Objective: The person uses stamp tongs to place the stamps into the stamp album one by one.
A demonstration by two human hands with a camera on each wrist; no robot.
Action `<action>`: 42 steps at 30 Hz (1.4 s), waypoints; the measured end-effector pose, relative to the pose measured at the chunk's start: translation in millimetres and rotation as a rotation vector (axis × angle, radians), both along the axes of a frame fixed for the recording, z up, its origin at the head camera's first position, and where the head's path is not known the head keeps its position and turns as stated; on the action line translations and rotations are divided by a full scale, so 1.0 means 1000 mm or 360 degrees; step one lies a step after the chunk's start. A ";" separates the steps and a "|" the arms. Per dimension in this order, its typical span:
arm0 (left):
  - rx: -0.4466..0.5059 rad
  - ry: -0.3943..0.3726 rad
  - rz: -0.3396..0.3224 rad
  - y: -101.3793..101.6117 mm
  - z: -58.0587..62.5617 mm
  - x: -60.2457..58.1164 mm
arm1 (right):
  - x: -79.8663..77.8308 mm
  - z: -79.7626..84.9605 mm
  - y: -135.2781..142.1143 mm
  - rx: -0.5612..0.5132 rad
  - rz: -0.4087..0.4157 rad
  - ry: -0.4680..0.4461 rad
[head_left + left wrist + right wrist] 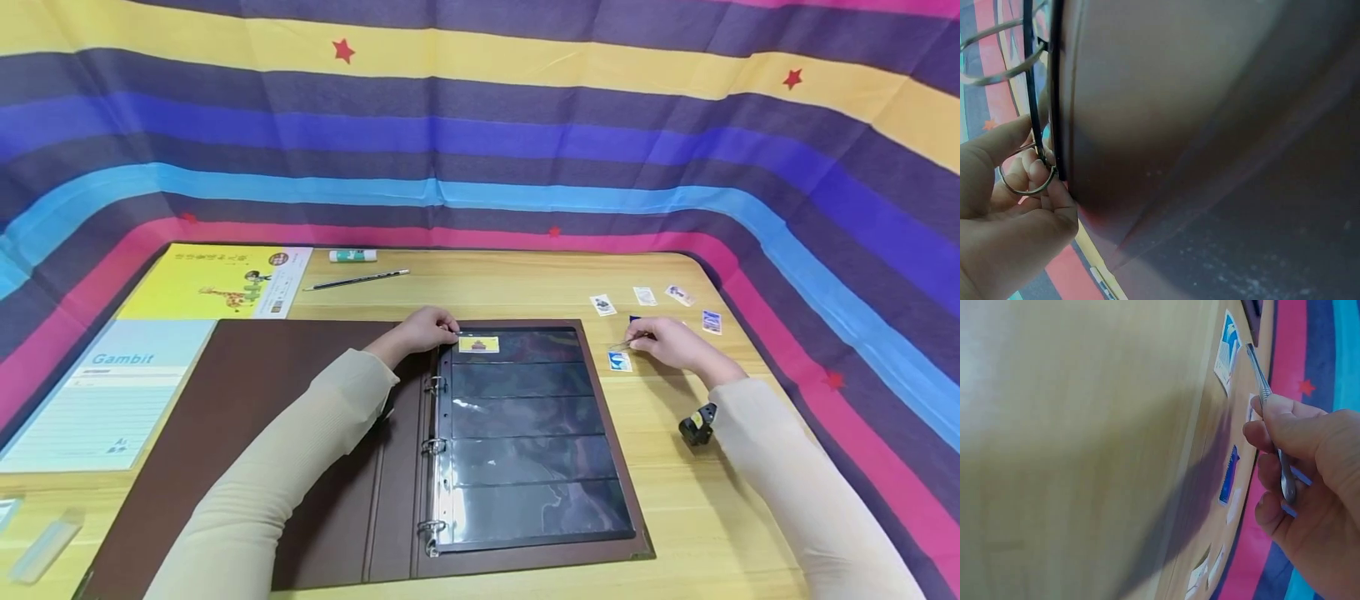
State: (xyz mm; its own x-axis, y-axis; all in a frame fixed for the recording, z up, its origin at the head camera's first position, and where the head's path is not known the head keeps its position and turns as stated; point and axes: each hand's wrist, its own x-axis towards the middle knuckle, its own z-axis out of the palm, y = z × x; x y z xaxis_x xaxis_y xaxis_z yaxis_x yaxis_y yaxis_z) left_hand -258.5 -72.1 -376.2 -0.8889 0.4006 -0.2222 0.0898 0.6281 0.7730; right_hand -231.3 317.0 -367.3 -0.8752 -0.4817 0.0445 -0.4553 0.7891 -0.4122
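A brown ring-binder stamp album lies spread on the table, with a black pocket page on its rings. One yellow stamp sits in the page's top pocket, at its left end. My left hand pinches the page's top left corner; in the left wrist view its curled fingers are beside a metal ring. Between thumb and fingers my right hand holds metal tweezers. Their tips are close by a blue-and-white stamp on the table, right of the album.
Several other stamps are scattered at the back right. At the left are a yellow booklet and a Gambit notepad. A glue stick and a pencil lie behind the album. A striped cloth hangs behind the table.
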 end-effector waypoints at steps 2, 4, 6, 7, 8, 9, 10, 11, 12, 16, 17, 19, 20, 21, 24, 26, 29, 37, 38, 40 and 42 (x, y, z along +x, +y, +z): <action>0.0004 -0.0013 0.0005 0.001 0.000 0.000 | -0.003 -0.001 0.000 0.0000 0.0024 0.0011; 0.0004 -0.0020 0.0008 0.001 0.001 0.000 | -0.005 -0.001 0.000 0.0000 0.0044 0.0022; 0.0010 -0.0031 0.0012 0.001 0.001 -0.001 | -0.005 -0.001 0.000 0.0002 0.0059 0.0020; 0.0012 -0.0034 0.0010 0.001 0.000 -0.001 | -0.005 -0.001 -0.001 0.0002 0.0063 0.0015; 0.0010 -0.0033 0.0008 0.002 0.000 -0.001 | -0.005 -0.001 -0.001 0.0008 0.0061 0.0011; 0.0008 -0.0033 0.0007 0.002 0.000 -0.001 | -0.006 -0.001 0.000 0.0016 0.0061 0.0004; 0.0009 -0.0033 0.0005 0.002 0.000 -0.001 | -0.005 -0.001 0.000 0.0022 0.0054 -0.0003; 0.0010 -0.0034 0.0005 0.002 0.000 -0.002 | -0.005 -0.001 0.000 0.0030 0.0051 -0.0009; 0.0009 -0.0032 0.0004 0.002 0.000 -0.002 | -0.005 -0.001 0.000 0.0035 0.0041 -0.0011; 0.0011 -0.0033 0.0001 0.001 0.000 -0.002 | -0.003 0.000 0.003 0.0034 0.0023 0.0000; 0.0009 -0.0032 0.0000 0.001 0.000 -0.002 | -0.002 0.000 0.004 0.0030 0.0017 0.0008; 0.0005 -0.0031 -0.0004 0.000 0.000 -0.002 | -0.001 0.002 0.005 0.0012 0.0007 0.0015; 0.0004 -0.0033 -0.0006 0.000 0.000 -0.003 | 0.000 0.003 0.006 0.0010 0.0009 0.0030; 0.0004 -0.0034 -0.0006 0.000 0.000 -0.003 | 0.000 0.004 0.006 0.0006 0.0014 0.0043; 0.0014 -0.0038 -0.0005 -0.001 0.000 -0.003 | 0.001 0.004 0.006 -0.0008 0.0061 0.0067; 0.0022 -0.0043 -0.0004 -0.001 0.000 -0.002 | 0.000 0.003 0.005 -0.0002 0.0098 0.0069; 0.0023 -0.0042 -0.0004 0.000 0.000 -0.001 | 0.000 0.001 0.004 0.0011 0.0121 0.0012; 0.0018 -0.0045 0.0008 0.000 0.000 -0.001 | -0.002 -0.001 0.006 0.0005 -0.0052 -0.0043; 0.0018 -0.0048 0.0007 0.000 0.000 -0.001 | -0.002 0.000 0.007 0.0009 -0.0085 -0.0038; 0.0016 -0.0050 0.0006 0.000 0.001 0.000 | 0.000 0.001 0.009 0.0030 -0.0145 -0.0025; 0.0013 -0.0049 0.0008 0.000 0.001 0.000 | 0.001 0.003 0.012 0.0065 -0.0205 -0.0019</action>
